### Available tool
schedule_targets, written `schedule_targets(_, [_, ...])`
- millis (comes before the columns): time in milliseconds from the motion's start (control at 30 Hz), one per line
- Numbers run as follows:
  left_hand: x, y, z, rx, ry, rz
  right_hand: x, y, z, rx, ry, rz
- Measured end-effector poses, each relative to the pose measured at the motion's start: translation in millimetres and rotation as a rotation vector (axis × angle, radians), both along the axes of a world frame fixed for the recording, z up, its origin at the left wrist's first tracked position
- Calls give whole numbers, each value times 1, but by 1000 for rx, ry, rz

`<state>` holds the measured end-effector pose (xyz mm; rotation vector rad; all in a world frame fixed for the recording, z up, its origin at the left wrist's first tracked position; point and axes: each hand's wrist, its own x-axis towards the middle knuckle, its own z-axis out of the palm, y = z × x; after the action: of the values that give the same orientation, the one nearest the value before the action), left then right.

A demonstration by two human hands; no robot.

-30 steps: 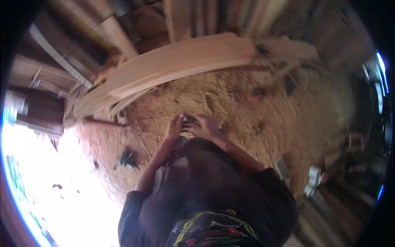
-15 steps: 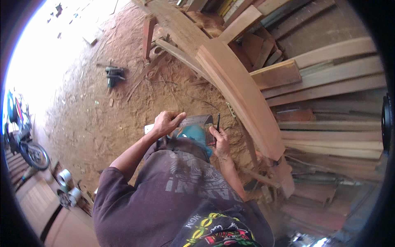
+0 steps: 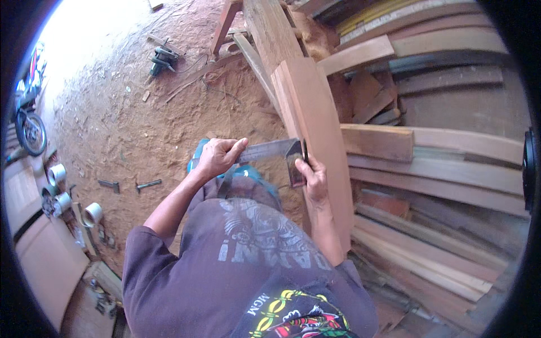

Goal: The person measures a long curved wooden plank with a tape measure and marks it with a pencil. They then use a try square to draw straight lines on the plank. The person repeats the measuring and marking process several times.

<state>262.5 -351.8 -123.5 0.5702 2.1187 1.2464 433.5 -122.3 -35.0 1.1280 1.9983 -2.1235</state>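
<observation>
Metal try square with a flat steel blade and dark stock [image 3: 276,151] sits across the near edge of a long reddish wooden plank [image 3: 315,135], held at both ends. Left hand [image 3: 217,158] pinches the free end of the blade, fingers closed on it. Right hand [image 3: 313,177] grips the stock against the plank edge. Teal power tool [image 3: 197,163] shows just under the left hand. Sawdust-covered dirt floor [image 3: 124,124] lies left, stacked timber boards [image 3: 439,169] right, a green hand-held power tool [image 3: 160,59] well apart up the floor.
</observation>
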Motion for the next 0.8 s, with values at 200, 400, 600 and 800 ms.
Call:
schedule_targets(200, [-3,59,-24,70,315,39,-33,50,21,479,45,289])
schedule_targets(400, [25,127,-35,255,-13,184,-93,71,7,1086,121,416])
schedule_targets(600, [20,177,-41,417,-211,74,-135,70,-18,1257,72,434])
schedule_targets(800, [12,192,-57,404,-174,46,-144,65,-19,1255,16,428])
